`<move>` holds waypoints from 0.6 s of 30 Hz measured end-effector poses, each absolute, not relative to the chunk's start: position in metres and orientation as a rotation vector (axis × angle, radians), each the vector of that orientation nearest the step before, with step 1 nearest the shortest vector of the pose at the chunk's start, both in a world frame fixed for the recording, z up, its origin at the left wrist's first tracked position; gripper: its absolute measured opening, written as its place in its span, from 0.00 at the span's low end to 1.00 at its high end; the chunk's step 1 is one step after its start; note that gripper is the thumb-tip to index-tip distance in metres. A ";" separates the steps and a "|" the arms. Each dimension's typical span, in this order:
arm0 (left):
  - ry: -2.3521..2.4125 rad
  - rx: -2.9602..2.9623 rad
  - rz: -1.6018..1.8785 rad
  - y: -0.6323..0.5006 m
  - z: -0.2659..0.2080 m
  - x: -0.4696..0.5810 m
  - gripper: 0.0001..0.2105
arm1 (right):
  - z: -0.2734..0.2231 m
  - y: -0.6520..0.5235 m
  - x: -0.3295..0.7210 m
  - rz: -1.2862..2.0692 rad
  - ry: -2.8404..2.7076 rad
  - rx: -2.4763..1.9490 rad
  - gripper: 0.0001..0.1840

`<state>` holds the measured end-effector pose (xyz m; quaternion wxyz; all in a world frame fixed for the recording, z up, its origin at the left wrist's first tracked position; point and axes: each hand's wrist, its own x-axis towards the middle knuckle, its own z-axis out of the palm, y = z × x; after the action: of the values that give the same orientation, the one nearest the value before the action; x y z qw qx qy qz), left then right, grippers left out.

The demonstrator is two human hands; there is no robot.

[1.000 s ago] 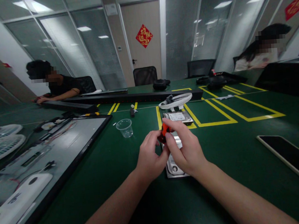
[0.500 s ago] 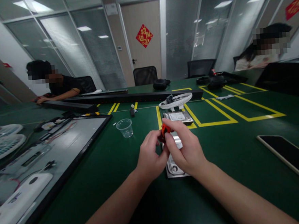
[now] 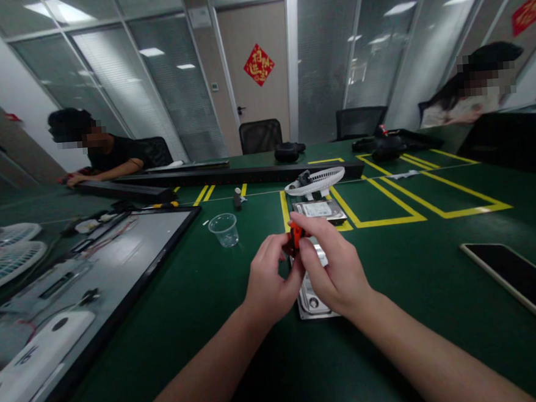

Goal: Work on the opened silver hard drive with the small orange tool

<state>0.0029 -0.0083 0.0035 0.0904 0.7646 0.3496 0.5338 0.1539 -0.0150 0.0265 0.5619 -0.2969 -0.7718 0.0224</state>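
Observation:
Both hands are closed around a small orange-and-black object (image 3: 297, 237), perhaps a tool handle, mostly covered by the fingers. My left hand (image 3: 271, 280) grips its left side between thumb and fingers. From the right, my right hand (image 3: 339, 269) pinches it between thumb and forefinger. Underneath lies a silver hard drive (image 3: 315, 305) on the green table, partly hidden by the hands. Another hard drive (image 3: 319, 209) with a white label rests just beyond, inside yellow tape. A clear plastic cup (image 3: 224, 231) stands to the left of my hands.
A white fan grille (image 3: 315, 182) sits behind the drives. On the left lies a black-framed panel (image 3: 129, 253) with parts on it; on the right, a phone-like slab (image 3: 516, 275). A long black bar (image 3: 248, 175) crosses behind. Two people sit at the far sides.
The orange-and-black object has turned slightly between my fingers, showing more orange. My right thumb has shifted a little; both hands stay in the same place.

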 end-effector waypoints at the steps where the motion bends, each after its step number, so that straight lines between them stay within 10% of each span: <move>1: 1.046 2.268 1.611 -0.008 0.003 0.003 0.09 | 0.026 -0.014 0.154 0.043 -1.811 -0.707 0.26; 18: 1.070 2.244 1.654 -0.009 0.000 0.001 0.14 | 0.026 -0.014 0.153 0.024 -1.788 -0.710 0.25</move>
<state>0.0015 -0.0087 0.0003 0.0776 0.7493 0.3571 0.5523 0.1528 -0.0141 0.0262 0.5720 -0.3028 -0.7622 0.0103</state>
